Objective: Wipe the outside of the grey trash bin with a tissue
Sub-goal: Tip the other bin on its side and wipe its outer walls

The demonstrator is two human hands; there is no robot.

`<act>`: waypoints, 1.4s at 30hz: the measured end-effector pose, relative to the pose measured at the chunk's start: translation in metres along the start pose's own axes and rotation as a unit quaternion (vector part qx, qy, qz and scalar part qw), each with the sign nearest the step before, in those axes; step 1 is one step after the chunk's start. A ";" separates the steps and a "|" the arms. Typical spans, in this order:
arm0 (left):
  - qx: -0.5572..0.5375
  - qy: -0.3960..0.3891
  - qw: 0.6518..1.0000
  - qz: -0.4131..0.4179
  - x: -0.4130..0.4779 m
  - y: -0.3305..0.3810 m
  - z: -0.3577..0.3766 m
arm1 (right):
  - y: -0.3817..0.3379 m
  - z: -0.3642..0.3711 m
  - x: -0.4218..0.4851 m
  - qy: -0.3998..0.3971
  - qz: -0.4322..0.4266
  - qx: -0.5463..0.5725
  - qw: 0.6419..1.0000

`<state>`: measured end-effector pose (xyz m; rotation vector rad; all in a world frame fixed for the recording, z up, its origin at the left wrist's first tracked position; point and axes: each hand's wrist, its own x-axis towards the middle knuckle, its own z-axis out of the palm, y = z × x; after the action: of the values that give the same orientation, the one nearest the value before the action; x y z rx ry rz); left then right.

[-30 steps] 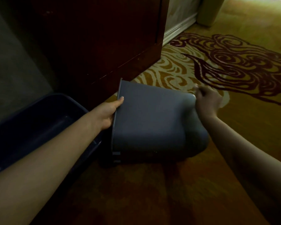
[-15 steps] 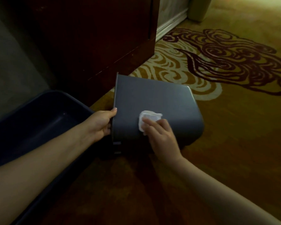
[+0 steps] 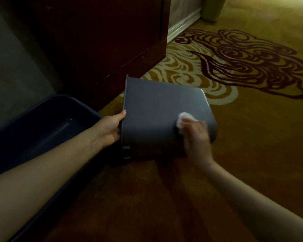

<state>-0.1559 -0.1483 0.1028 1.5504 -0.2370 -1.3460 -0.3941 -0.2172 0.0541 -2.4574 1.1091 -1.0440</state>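
The grey trash bin [image 3: 157,112] lies on its side on the carpet, its open rim facing left and its base to the right. My left hand [image 3: 111,127] grips the rim at the bin's left edge. My right hand [image 3: 196,135] presses a crumpled white tissue [image 3: 184,119] against the bin's upper side near the base end. The right hand is blurred by motion. Most of the tissue is hidden under the fingers.
A dark blue plastic tub [image 3: 47,130] sits on the floor at the left, beside the bin's rim. Dark wooden furniture [image 3: 101,37] stands behind the bin. Patterned yellow carpet [image 3: 243,67] extends to the right and front.
My right hand has slid the tissue across the bin's upper side, from near the rim end to the base end on the right. The left hand keeps its grip on the rim.
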 end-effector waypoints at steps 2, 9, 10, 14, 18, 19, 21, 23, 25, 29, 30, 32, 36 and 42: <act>-0.012 -0.014 1.000 0.000 -0.002 -0.002 -0.003 | -0.037 0.026 -0.011 -0.034 -0.099 0.036 0.994; -0.025 -0.061 0.998 0.011 -0.007 -0.003 -0.010 | -0.053 0.066 -0.030 -0.139 -0.154 -0.001 0.978; -0.026 -0.066 0.997 0.012 -0.007 -0.003 -0.011 | -0.042 0.061 -0.031 -0.143 -0.148 -0.024 0.978; -0.033 -0.097 0.995 0.014 -0.006 -0.005 -0.012 | 0.012 0.036 -0.034 -0.113 -0.032 -0.039 0.992; 0.088 -0.156 0.984 0.016 -0.004 -0.013 -0.016 | 0.064 0.009 -0.030 -0.074 0.058 -0.077 0.993; 0.132 -0.158 0.979 0.009 -0.005 -0.017 -0.016 | 0.071 0.004 -0.028 -0.080 0.062 -0.090 0.991; 0.223 -0.147 0.964 0.008 -0.008 -0.027 -0.014 | 0.080 -0.001 -0.023 -0.099 0.068 -0.101 0.988; 0.293 -0.113 0.949 0.034 -0.010 -0.036 -0.008 | 0.084 -0.007 -0.016 -0.100 0.084 -0.100 0.986; 0.300 -0.075 0.949 0.067 -0.011 -0.043 -0.001 | 0.088 -0.012 -0.012 -0.072 0.125 -0.076 0.987; 0.192 -0.026 0.971 0.138 -0.016 -0.025 0.012 | 0.095 -0.023 0.000 -0.017 0.266 0.005 0.964; 0.166 -0.003 0.973 0.161 -0.017 -0.014 0.017 | 0.093 -0.026 0.005 0.008 0.291 0.024 0.956; 0.123 0.034 0.968 0.215 -0.022 0.013 0.028 | 0.079 -0.035 0.018 0.064 0.298 0.060 0.951; 0.039 0.063 0.965 0.253 -0.037 0.057 0.047 | 0.023 -0.062 0.050 0.139 0.191 0.101 0.967; -0.037 0.103 0.991 0.081 -0.042 0.077 0.042 | -0.071 -0.089 0.085 -0.096 -0.022 0.110 0.989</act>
<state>-0.1709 -0.1766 0.1942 1.5602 -0.1781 -1.0479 -0.3788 -0.2258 0.1954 -2.3556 0.8370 -0.8669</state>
